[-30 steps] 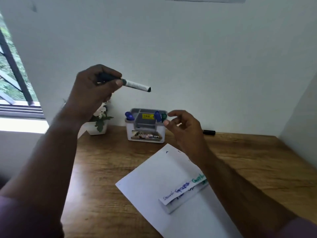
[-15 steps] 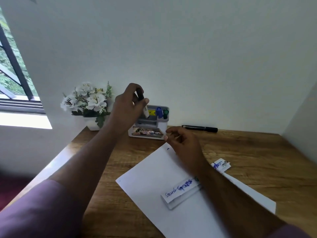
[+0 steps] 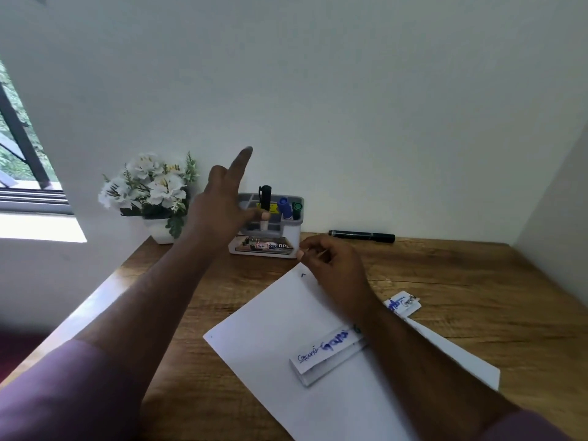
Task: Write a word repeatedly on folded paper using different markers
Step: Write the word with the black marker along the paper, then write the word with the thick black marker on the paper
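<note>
A folded paper strip (image 3: 321, 351) with words in several ink colours lies on a white sheet (image 3: 273, 329); my right forearm hides its right end. My left hand (image 3: 216, 211) is at the grey marker holder (image 3: 294, 230), fingers spread and index finger pointing up. Its thumb touches a black marker (image 3: 264, 195) standing upright in the holder. A blue marker (image 3: 284, 206) and a green marker (image 3: 297, 209) stand in the right slot. My right hand (image 3: 334, 265) rests curled at the sheet's far corner, thumb and fingers pinched together with nothing clearly in them.
Another black marker (image 3: 361, 236) lies against the wall behind the holder's right side. A small folded paper (image 3: 404, 303) with writing sits right of my right wrist. White flowers in a pot (image 3: 149, 186) stand at the wooden table's (image 3: 461, 272) back left corner, by the window.
My left hand carried the black marker down from mid-air, stood it in the holder and spread its fingers. My right hand stayed near the sheet's far corner.
</note>
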`<control>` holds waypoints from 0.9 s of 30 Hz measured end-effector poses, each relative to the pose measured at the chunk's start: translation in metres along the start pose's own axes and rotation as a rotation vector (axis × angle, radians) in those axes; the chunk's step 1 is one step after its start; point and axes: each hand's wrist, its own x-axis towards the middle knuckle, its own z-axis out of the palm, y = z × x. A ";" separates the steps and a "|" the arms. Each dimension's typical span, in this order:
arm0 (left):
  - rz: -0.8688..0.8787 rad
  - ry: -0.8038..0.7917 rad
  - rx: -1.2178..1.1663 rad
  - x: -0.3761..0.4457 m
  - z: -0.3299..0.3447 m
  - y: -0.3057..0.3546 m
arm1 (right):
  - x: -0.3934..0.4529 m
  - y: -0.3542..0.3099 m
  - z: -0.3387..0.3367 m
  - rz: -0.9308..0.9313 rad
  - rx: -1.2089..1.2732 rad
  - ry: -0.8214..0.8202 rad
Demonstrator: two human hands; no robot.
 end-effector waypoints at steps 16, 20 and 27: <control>0.410 -0.265 -0.283 -0.069 0.058 0.060 | 0.066 0.036 -0.073 0.183 -1.104 -0.338; 0.317 -0.296 -0.299 -0.069 0.060 0.059 | 0.066 0.040 -0.075 0.200 -1.254 -0.392; 0.197 -0.128 -0.321 -0.069 0.056 0.070 | 0.047 0.001 -0.093 0.032 -0.605 -0.149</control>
